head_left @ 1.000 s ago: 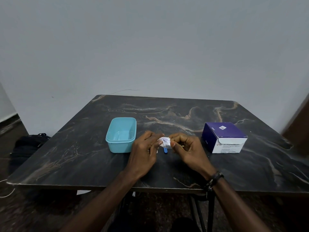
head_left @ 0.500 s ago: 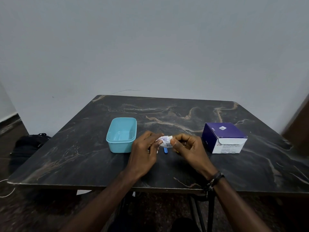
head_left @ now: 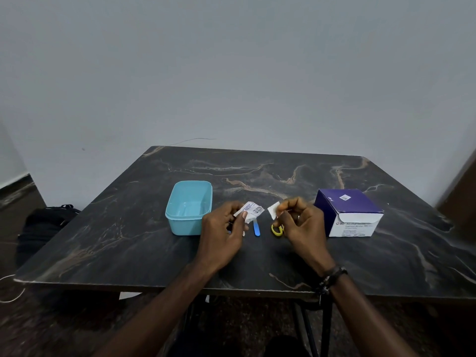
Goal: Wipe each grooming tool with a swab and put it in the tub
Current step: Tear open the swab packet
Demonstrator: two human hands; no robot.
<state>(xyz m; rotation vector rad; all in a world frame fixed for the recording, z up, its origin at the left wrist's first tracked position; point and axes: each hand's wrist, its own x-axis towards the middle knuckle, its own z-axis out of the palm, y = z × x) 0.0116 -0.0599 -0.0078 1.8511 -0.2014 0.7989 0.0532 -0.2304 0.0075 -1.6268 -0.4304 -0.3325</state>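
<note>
Above the table (head_left: 128, 248), the left hand (head_left: 221, 235) pinches the torn packet (head_left: 251, 212); the right hand (head_left: 300, 225) pinches the swab (head_left: 273, 210). It looks limp, light and damp, best held by one edge. Tools lie below; the tub (head_left: 189, 207) sits left.

A dark marble-patterned tabletop with tan veins (head_left: 257, 173) spreads under and beyond the hands. A black bag (head_left: 38, 228) lies on the floor far out past the left hand, beside the table's left edge. A plain grey-white wall (head_left: 231, 73) rises behind the table, ahead of both hands. A thin black metal table leg (head_left: 325, 328) drops below the near edge, under the right wrist.
</note>
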